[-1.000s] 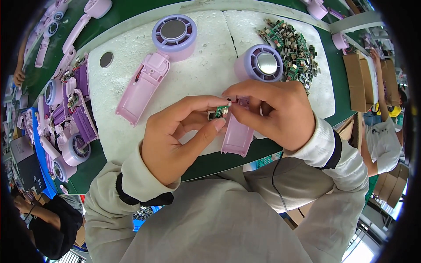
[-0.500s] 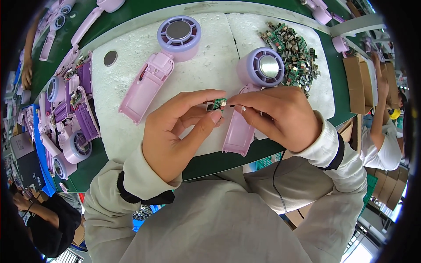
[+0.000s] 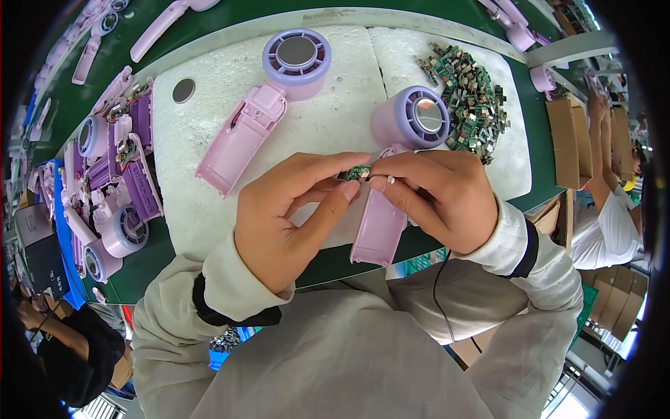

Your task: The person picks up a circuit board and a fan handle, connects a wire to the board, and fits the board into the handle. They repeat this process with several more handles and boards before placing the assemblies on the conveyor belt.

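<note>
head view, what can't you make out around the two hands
All in the head view:
Green circuit board: partly covered by fingers of the left hand.
White bit at the right hand's fingertips: too small to identify.
Pink handle: upper part hidden behind the right hand.

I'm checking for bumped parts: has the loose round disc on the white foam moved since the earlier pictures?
No: the disc keeps its spot near the upper left edge of the foam; the whole view shifted.
</note>
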The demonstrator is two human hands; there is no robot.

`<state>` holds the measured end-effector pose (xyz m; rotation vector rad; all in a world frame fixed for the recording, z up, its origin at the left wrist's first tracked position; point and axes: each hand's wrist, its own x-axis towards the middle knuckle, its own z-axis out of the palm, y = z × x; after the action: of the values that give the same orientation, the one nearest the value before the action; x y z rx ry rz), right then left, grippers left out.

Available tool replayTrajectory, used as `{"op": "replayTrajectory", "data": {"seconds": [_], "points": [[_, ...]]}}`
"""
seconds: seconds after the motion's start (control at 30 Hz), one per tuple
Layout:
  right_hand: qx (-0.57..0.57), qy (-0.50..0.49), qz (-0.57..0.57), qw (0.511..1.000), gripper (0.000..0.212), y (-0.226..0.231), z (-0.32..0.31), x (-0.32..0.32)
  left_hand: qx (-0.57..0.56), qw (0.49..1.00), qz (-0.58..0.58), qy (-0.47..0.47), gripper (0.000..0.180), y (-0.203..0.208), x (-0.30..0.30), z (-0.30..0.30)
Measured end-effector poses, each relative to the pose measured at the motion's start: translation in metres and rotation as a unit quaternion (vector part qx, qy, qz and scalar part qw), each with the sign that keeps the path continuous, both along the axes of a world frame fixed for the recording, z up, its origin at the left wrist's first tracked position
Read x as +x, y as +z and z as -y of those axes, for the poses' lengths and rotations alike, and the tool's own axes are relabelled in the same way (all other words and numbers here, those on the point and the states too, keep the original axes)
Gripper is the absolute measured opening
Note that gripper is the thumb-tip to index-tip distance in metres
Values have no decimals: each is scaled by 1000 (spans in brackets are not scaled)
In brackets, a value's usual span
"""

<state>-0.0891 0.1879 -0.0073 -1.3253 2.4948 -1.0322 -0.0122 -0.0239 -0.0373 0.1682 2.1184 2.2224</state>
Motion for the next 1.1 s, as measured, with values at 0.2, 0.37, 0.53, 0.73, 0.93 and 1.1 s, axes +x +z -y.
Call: {"op": "replayTrajectory", "data": {"seconds": [0.2, 0.37, 0.53, 0.73, 0.93, 1.1], "points": [[-19, -23, 48, 998, 14, 8, 2, -1, -46, 998, -28, -19, 37, 0, 0, 5], [-45, -27, 69, 996, 13, 7, 3, 0, 92, 993, 70, 17, 35, 5, 2, -3], [-55, -65, 110, 990, 13, 10, 5, 3, 127, 990, 58, 7, 33, -2, 2, -1], [-65, -78, 173, 980, 16, 8, 4, 2, 162, 986, -32, -2, 33, -10, 1, 1], [-97, -63, 171, 979, 16, 8, -1, 0, 169, 985, -9, -31, 32, -7, 1, 4], [-136, -21, 124, 983, 15, 3, -3, -3, 195, 977, 46, -65, 30, -5, 0, 5]]}}
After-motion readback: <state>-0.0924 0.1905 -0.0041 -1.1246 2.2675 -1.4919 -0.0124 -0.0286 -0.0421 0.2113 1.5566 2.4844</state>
